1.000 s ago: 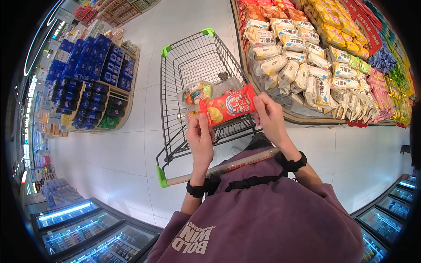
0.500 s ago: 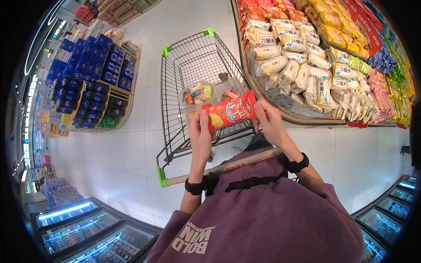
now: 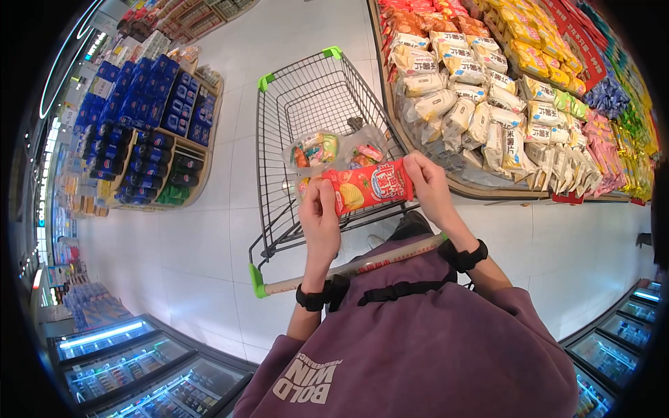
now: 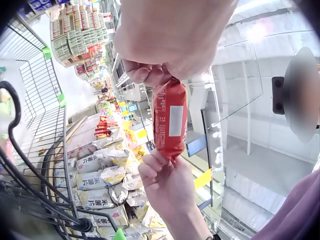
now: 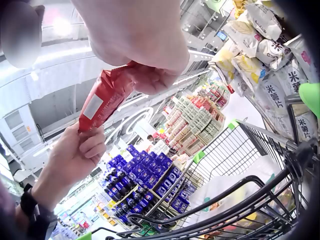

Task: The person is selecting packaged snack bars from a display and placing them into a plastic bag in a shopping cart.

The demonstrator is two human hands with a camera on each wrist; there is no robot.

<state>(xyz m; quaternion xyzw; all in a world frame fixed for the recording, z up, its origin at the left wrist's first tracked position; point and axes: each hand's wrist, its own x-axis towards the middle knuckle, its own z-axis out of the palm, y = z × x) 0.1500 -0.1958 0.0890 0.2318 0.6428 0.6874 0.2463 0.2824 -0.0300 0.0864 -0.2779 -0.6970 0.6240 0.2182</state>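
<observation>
A red bag of potato chips (image 3: pixel 369 188) is stretched sideways between both hands, its printed front facing up in the head view. My left hand (image 3: pixel 320 219) pinches its left end between thumb and fingers. The right hand (image 3: pixel 431 188) grips the opposite end the same way. In the left wrist view the underside of the chip bag (image 4: pixel 171 120) shows a white label. Below the bag stands a wire shopping cart (image 3: pixel 268 150), with clear plastic bags (image 3: pixel 313 151) of colourful packets inside, partly hidden by the chips.
To the right, a display of white chip bags (image 3: pixel 465 68) borders the cart. At left stands a rack of blue drink packs (image 3: pixel 150 80). The cart handle (image 3: pixel 362 266) crosses in front of the person's waist. Glass-topped freezers (image 3: pixel 150 369) lie at lower left.
The chip bag has come slightly lower and been tilted between the hands, uncovering more of the plastic bags in the cart. Both hands keep hold of its ends.
</observation>
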